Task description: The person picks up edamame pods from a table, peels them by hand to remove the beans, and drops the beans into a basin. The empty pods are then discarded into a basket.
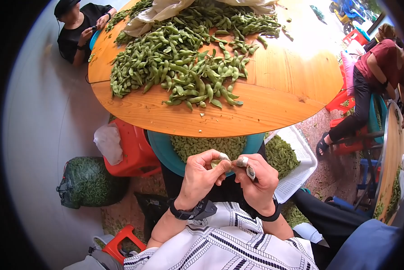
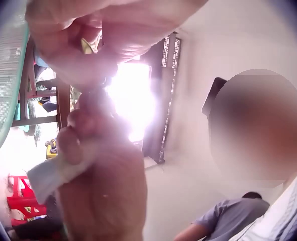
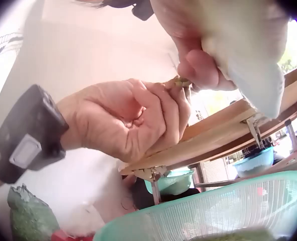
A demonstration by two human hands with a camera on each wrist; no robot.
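In the head view both hands meet over the teal basin (image 1: 160, 153), which holds pale green shelled beans (image 1: 206, 146). My left hand (image 1: 201, 174) pinches a green soybean pod (image 1: 214, 164) between thumb and fingertips. The thumb and curled fingers of my right hand (image 1: 260, 174) pinch at the pod's other end, close against the left fingertips. White wrapping (image 1: 242, 161) covers some fingertips. From the right wrist view, a small pod end (image 3: 181, 81) shows between the two hands; the fingers hide most of it. Straps circle both wrists.
Soybean pods (image 1: 179, 67) lie heaped on the round wooden table (image 1: 274, 99) ahead. A white basket (image 1: 307, 155) with green pods or hulls stands right of the basin. Left are a red stool (image 1: 127, 155) and a full net sack (image 1: 87, 182). Two other people sit around.
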